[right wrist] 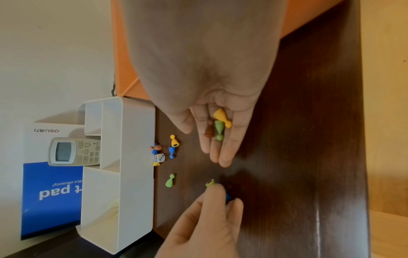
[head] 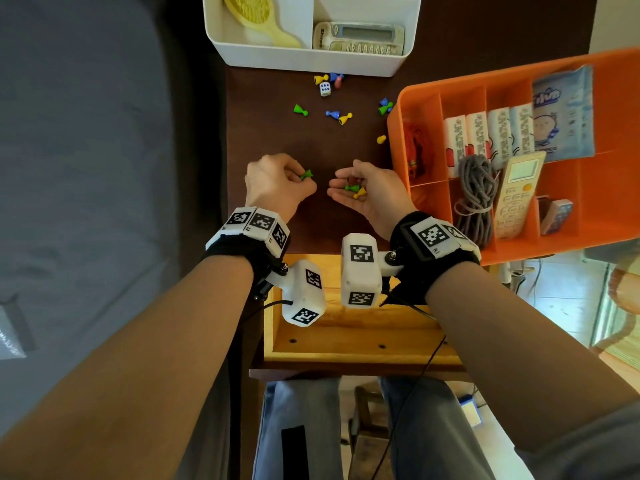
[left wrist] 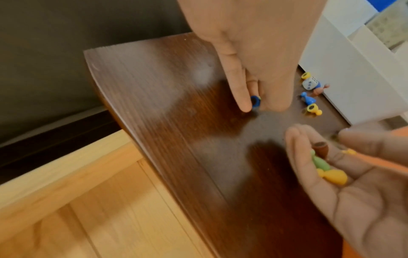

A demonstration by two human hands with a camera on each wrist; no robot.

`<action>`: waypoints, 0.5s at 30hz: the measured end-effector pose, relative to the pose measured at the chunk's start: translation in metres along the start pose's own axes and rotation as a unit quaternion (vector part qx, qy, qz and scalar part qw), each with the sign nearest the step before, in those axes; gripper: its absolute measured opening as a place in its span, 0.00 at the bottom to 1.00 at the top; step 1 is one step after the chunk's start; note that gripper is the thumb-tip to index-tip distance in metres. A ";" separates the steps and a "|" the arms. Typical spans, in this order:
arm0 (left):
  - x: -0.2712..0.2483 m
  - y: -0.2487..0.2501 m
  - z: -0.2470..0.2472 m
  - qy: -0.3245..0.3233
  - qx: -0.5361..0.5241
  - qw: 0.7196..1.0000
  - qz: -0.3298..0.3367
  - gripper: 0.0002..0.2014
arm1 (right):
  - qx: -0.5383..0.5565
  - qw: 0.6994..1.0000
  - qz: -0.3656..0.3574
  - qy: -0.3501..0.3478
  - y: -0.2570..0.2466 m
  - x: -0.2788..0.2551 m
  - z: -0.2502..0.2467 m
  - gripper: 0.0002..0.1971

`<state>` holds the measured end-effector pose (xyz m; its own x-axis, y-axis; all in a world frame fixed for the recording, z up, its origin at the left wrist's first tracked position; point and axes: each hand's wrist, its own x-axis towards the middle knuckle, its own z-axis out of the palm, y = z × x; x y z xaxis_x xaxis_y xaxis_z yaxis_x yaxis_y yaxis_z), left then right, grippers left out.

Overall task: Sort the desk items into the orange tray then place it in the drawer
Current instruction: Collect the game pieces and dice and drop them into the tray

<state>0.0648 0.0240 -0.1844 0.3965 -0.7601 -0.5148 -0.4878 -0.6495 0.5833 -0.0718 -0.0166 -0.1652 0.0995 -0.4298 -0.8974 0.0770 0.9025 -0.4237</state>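
My left hand pinches a green pawn just above the dark desk. The left wrist view shows a blue pawn tucked between the same fingers. My right hand lies palm up beside it, fingers relaxed, cradling a green pawn, a yellow pawn and a brown pawn. More pawns lie loose farther back: green, blue and yellow, yellow. A white die sits among others. The orange tray stands to the right.
The tray holds tissue packets, a grey cord and a remote. A white organizer at the back holds a yellow brush and another remote. An open wooden drawer is below my wrists.
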 end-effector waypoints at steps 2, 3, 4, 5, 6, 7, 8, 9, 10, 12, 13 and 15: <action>-0.002 0.000 -0.001 -0.003 -0.071 0.997 -0.010 0.06 | -0.006 1.000 0.007 0.000 0.001 0.000 0.000 0.16; -0.003 0.001 -0.001 -0.003 -0.093 0.996 -0.008 0.07 | -0.008 1.000 0.011 -0.001 0.002 -0.001 0.000 0.17; -0.005 0.003 -0.002 -0.003 -0.109 0.994 0.001 0.07 | -0.006 1.000 0.014 -0.005 0.002 -0.002 0.000 0.18; -0.006 0.006 -0.002 -0.006 -0.116 0.993 0.019 0.06 | -0.001 1.000 0.015 -0.008 0.002 -0.003 0.000 0.18; -0.008 0.009 -0.002 -0.011 -0.109 0.993 0.045 0.05 | 0.008 1.000 0.017 -0.011 0.001 -0.003 0.000 0.19; -0.009 0.012 -0.002 -0.020 -0.090 0.993 0.076 0.05 | 0.020 1.000 0.019 -0.015 0.001 -0.004 0.000 0.18; -0.011 0.016 -0.001 -0.034 -0.067 0.992 0.105 0.05 | 0.035 0.999 0.022 -0.019 0.001 -0.006 0.000 0.17; -0.013 0.019 0.001 -0.050 -0.044 0.990 0.126 0.05 | 0.045 0.998 0.025 -0.024 0.000 -0.007 0.001 0.15; -0.014 0.021 0.002 -0.067 -0.025 0.987 0.143 0.06 | 0.049 0.998 0.030 -0.033 0.000 -0.009 0.001 0.14; -0.015 0.025 0.003 -0.088 -0.006 0.982 0.167 0.06 | 0.051 0.997 0.035 -0.046 0.000 -0.010 0.003 0.14; -0.015 0.026 0.003 -0.091 -0.009 0.980 0.177 0.06 | 0.058 0.997 0.032 -0.049 0.000 -0.010 0.003 0.14; -0.016 0.028 0.002 -0.073 -0.031 0.976 0.201 0.08 | 0.071 0.996 0.018 -0.053 -0.001 -0.009 0.003 0.13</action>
<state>0.0436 0.0181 -0.1612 0.0645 -0.9459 -0.3180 -0.5313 -0.3023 0.7914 -0.0700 -0.0132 -0.1562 0.2079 -0.4050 -0.8904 0.2103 0.9075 -0.3637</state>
